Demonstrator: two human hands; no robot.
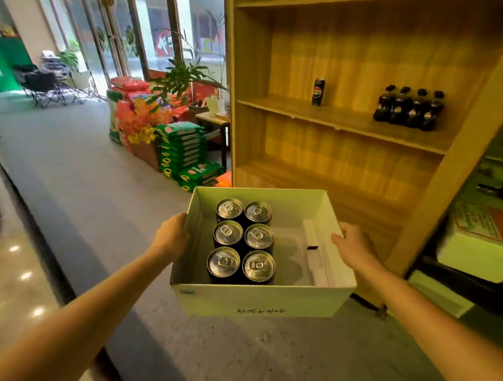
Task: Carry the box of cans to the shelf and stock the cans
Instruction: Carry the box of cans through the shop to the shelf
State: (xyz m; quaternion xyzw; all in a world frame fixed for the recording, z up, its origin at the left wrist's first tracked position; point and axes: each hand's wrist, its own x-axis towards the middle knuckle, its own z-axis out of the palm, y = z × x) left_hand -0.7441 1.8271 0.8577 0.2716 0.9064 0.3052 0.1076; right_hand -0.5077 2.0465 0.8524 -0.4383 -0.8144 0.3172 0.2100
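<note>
An open white cardboard box (pixel 260 303) is held in the air above the floor, in front of a wooden shelf unit (pixel 340 120). Several black cans with silver tops (pixel 243 241) stand upright in two rows in the box's left half; the right half holds only a white insert. My left hand (pixel 172 235) grips the box's left wall. On the right wall my right hand (pixel 352 244) holds the rim, thumb inside. One black can (pixel 318 92) stands alone on the middle shelf board.
Several dark bottles (pixel 410 111) stand at the right of the same shelf board. Stacked green and red bags (pixel 183 147) and plants sit left of the shelf. A stone counter (pixel 11 278) runs along my left. White boxes (pixel 480 241) lie at the right.
</note>
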